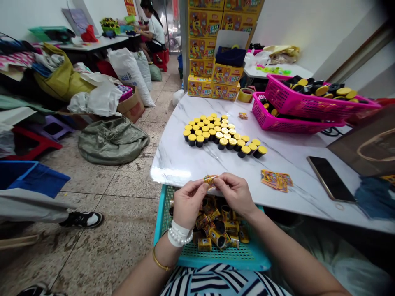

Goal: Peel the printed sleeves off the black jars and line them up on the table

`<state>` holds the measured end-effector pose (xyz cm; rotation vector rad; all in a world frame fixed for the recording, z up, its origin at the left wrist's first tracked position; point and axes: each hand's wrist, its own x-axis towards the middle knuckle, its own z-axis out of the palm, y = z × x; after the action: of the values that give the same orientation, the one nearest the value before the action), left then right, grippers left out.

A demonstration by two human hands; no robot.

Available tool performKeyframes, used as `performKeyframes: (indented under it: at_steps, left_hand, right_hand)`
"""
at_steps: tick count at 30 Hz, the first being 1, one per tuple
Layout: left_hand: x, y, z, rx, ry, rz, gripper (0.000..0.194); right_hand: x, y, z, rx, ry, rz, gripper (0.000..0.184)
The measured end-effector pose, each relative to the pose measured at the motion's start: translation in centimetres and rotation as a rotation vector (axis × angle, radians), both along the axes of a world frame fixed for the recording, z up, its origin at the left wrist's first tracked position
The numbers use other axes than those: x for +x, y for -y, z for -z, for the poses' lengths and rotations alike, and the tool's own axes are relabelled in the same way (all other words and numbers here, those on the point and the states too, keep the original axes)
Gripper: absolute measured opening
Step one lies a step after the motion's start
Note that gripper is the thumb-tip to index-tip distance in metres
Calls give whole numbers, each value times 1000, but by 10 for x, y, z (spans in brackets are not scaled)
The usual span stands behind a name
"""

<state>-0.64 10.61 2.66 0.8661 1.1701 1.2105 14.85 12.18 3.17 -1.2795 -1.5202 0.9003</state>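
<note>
Between my two hands, just over the table's near edge, is a small printed wrapper sleeve (pixel 210 180), orange and yellow with clear film. My left hand (pixel 189 202) pinches its left end with thumb and forefinger. On its right end, the fingertips of my right hand (pixel 235 193) are closed. Below them a teal basket (pixel 212 263) holds many small black tubs in printed sleeves (pixel 217 237). Ahead on the table stands a group of black tubs with yellow lids (pixel 212 130). Flat printed sleeves (pixel 277 180) lie in a loose pile to the right of my right hand.
Two stacked pink baskets (pixel 308 107) with lidded tubs stand at the right rear of the marble-look table (pixel 185 162). A phone (pixel 331 179) lies at the right. Yellow cartons (pixel 202 49) are piled behind. Another person (pixel 154 31) sits at a far table. A sack (pixel 113 139) lies on the floor.
</note>
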Motion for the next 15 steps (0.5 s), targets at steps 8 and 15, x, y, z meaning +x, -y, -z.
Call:
performKeyframes:
  at_steps: [8,15]
  left_hand:
    - [-13,-9,11,95,-68,-152,23]
    - [-24,-16,2,35,13,-168,28]
  right_hand:
    - [6,-22,-5,309,310,-100,27]
    - [45,-103,-16,572,1080,230,18]
